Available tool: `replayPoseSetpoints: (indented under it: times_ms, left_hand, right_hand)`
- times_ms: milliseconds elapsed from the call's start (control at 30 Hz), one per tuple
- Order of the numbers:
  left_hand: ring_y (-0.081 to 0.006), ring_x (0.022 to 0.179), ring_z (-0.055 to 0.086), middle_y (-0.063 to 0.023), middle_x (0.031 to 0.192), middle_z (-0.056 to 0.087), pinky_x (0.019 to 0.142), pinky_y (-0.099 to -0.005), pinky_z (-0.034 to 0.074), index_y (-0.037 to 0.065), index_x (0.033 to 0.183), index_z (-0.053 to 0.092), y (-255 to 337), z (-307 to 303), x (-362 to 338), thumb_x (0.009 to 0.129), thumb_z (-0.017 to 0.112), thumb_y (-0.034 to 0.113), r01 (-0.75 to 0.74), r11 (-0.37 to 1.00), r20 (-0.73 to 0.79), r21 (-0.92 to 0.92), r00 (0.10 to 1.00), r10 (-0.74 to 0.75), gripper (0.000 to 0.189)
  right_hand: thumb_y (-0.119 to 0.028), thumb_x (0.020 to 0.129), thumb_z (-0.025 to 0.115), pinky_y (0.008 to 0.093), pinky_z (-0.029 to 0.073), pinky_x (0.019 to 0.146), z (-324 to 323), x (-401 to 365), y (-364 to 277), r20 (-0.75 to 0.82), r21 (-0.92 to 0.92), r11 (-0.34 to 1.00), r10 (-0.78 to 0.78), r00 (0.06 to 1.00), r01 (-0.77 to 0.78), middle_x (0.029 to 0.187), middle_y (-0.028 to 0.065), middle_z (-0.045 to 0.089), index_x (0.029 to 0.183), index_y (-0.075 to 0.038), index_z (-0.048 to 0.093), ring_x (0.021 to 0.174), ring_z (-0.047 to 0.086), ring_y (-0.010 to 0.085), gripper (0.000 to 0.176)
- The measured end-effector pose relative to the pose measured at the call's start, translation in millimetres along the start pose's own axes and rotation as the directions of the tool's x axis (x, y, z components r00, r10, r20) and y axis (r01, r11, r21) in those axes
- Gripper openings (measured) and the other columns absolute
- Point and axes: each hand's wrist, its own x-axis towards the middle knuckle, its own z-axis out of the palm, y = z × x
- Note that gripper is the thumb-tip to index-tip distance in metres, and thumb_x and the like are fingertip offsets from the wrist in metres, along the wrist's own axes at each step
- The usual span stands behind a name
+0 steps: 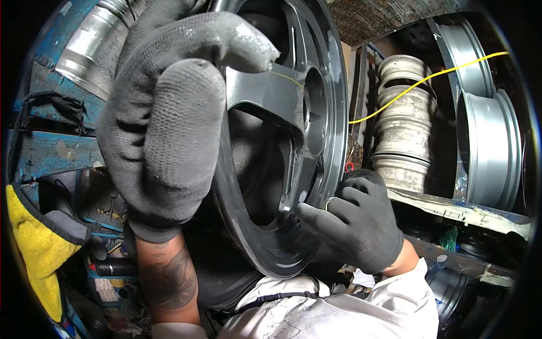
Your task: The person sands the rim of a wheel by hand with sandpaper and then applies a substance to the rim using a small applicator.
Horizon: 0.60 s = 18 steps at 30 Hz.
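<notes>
— Where is the wheel (282,113)?
— It is standing on edge at centre. The left hand (169,113) is closing its grip over a spoke at 10 o'clock.
— The right hand (361,220)?
— It is pressing the wheel's edge at 5 o'clock; grip unclear. Rims (403,124) are sitting stacked at 3 o'clock.

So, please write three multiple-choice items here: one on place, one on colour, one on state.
1. Where does the black-gloved right hand lie? A on the lower edge of the dark grey glossy metal wheel rim; B on a shelf; C on the floor.
2. What colour is the thin cable before the stacked silver rims? A red; B yellow; C blue.
3. How is the grey-gloved left hand? A open; B closed on the wheel rim; C in a pocket.
A: fingers clasp its lip. B: plainly yellow. B: fingers curl over it.
</notes>
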Motion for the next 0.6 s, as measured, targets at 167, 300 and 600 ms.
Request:
replayPoseSetpoints:
  times_ms: [167,300,600]
  left_hand:
    - [-0.0172,0.104,0.071,-0.0088,0.117,0.074,0.096,-0.0318,0.056,0.001,0.124,0.069,-8,-2,-4,0.088,0.077,0.01,-0.049,0.999,-0.017,-0.007,0.999,0.049,0.037]
    - [-0.0172,0.104,0.071,-0.009,0.117,0.073,0.097,-0.0317,0.055,0.001,0.124,0.068,-7,-1,-7,0.087,0.078,0.009,0.028,0.998,-0.034,-0.054,0.999,-0.03,0.039]
    - [-0.0163,0.103,0.069,-0.0077,0.115,0.073,0.095,-0.0304,0.054,0.002,0.121,0.07,3,3,4,0.091,0.075,0.009,-0.034,0.996,0.032,-0.086,0.999,0.037,0.031]
  right_hand:
    - [-0.015,0.073,0.068,0.0399,0.052,0.075,12,3,-3,-0.045,-0.001,1.0,0.004,0.999,-0.004,0.096,0.0049,0.066,0.113,-0.011,0.07,0.078,0.062,0.0192,0.04]
    - [-0.014,0.074,0.067,0.0399,0.052,0.074,18,4,-8,-0.05,0.003,1.0,0.004,0.999,-0.004,0.09,0.0048,0.063,0.109,-0.011,0.07,0.077,0.062,0.0194,0.036]
    - [-0.014,0.075,0.066,0.0375,0.049,0.071,16,9,-8,-0.017,0.015,1.0,-0.002,1.0,0.003,0.082,0.0041,0.059,0.107,-0.007,0.068,0.075,0.061,0.0201,0.033]
